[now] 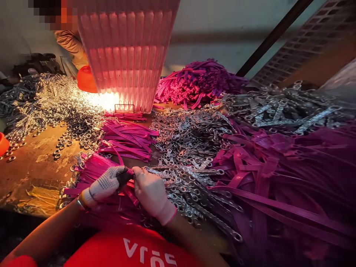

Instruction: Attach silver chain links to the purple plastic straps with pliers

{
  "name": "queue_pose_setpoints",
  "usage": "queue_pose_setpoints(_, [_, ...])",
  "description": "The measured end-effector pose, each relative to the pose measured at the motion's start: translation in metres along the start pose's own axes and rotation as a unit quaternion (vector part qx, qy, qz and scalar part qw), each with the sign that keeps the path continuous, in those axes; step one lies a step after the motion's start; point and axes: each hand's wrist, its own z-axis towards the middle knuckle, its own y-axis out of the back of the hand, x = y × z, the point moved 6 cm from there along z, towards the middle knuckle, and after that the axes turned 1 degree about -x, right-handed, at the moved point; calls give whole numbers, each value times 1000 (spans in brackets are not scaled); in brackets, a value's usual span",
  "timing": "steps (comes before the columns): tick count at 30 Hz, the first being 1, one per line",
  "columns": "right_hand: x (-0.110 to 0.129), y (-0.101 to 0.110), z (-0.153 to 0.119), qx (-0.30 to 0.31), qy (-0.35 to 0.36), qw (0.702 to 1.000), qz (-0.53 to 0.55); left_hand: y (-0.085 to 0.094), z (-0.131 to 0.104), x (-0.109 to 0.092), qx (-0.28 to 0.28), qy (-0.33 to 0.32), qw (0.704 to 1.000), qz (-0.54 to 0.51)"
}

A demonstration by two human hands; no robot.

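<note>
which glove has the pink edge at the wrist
The right glove: its wrist edge is pink, while the left glove has dark dots and a yellowish cuff.

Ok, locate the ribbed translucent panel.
In the head view, the ribbed panel is left of centre at the top, with an orange object at its left edge and magenta straps below.

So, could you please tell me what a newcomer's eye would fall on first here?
Probably the tall, ribbed translucent panel at upper centre, with a bright white-orange glow at its foot. Next comes the large heap of glossy magenta straps filling the lower right. Then, front and centre, the white-gloved left hand and white-gloved right hand meet at a narrow magenta strap.
</note>
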Motion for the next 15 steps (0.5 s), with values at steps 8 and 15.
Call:
queue_pose_setpoints(8, [0, -3, -7, -53, 10, 999, -3, -1, 3, 0, 42, -55, 993, 92])
queue_pose_setpoints(15, [6, -16, -10, -38, 133, 987, -78, -10, 1, 21, 129, -23, 991, 6])
